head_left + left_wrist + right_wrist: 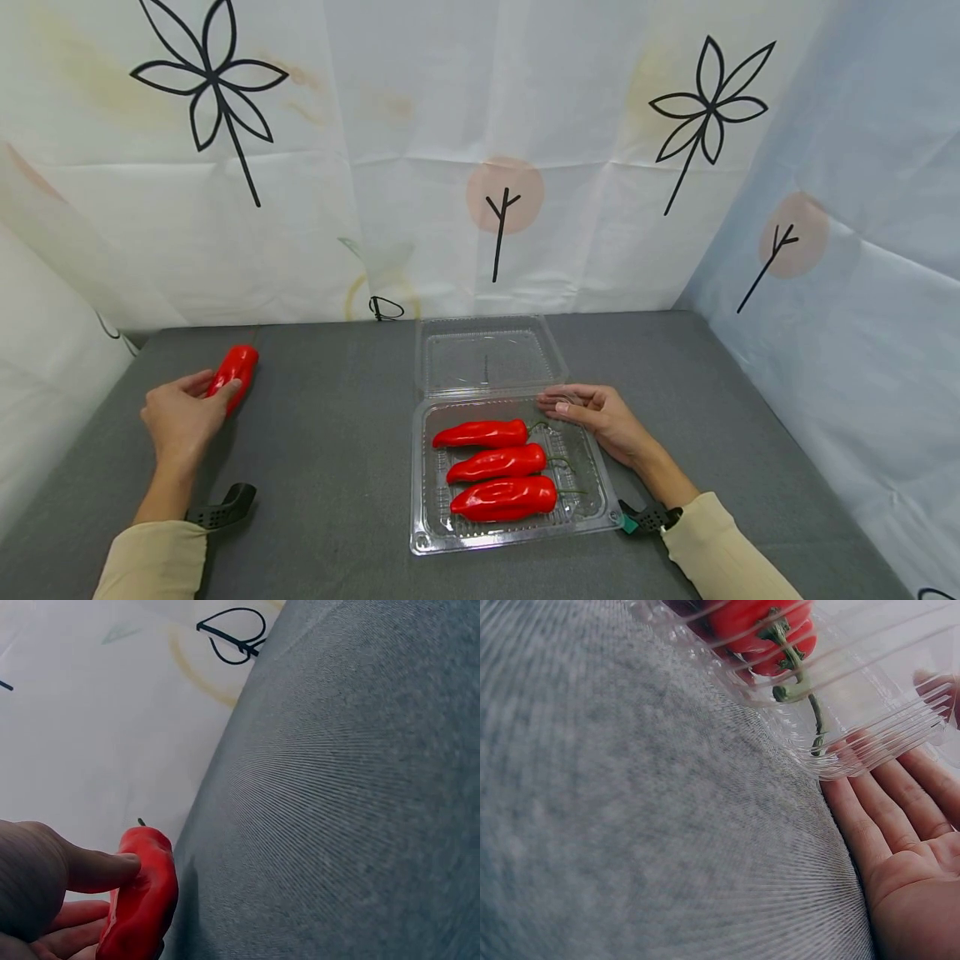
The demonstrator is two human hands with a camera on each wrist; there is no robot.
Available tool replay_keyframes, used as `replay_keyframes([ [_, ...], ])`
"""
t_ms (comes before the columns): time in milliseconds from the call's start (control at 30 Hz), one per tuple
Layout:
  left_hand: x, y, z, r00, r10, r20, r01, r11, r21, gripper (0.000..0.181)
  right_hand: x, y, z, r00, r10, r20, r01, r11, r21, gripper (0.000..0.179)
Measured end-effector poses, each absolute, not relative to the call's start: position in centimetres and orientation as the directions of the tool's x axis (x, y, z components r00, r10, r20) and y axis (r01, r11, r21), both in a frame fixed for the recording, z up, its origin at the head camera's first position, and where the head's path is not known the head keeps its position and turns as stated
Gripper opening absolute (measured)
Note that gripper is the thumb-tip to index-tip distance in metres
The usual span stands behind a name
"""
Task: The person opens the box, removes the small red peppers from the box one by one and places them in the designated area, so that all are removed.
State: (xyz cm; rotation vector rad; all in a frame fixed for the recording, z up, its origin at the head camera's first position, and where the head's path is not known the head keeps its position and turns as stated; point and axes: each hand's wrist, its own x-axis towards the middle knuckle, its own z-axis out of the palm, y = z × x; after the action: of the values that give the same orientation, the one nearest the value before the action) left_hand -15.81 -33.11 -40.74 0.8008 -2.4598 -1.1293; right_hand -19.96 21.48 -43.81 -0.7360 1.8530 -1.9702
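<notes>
Lying in open clear box (517, 536), three red peppers (497, 463)

"What's the left hand (183, 417) got?"

"A red pepper (238, 365), gripped toward the far left of the grey table (330, 450)."

"And the right hand (609, 423)?"

"At the far right corner of the clear box (417, 487). Three peppers (497, 463) lie side by side inside, lid (487, 357) open behind."

no text, label, brand, number or sign can be read.
</notes>
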Motion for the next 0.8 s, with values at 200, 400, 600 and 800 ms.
replay_keyframes([
  [200,-15.91,-33.16,-41.43,-0.796,-0.604,0.036,-0.372,0.537,0.757,0.054,-19.96,21.48,-43.79,-0.809,-0.571,0.14,-0.103,-0.096,-0.99,0.042],
  [400,-15.92,-33.12,-41.67,-0.801,-0.592,0.088,-0.35,0.582,0.734,0.052,-19.95,21.55,-43.84,-0.808,-0.572,0.142,-0.107,-0.094,-0.99,0.042],
  [600,-15.89,-33.09,-41.58,-0.801,-0.594,0.072,-0.366,0.581,0.727,0.055,-20.05,21.57,-44.04,-0.808,-0.571,0.142,-0.111,-0.089,-0.99,0.041],
  [800,-15.91,-33.32,-41.46,-0.798,-0.601,0.055,-0.386,0.578,0.719,0.056,-20.03,21.5,-44.08,-0.817,-0.561,0.134,-0.106,-0.083,-0.991,0.04],
])
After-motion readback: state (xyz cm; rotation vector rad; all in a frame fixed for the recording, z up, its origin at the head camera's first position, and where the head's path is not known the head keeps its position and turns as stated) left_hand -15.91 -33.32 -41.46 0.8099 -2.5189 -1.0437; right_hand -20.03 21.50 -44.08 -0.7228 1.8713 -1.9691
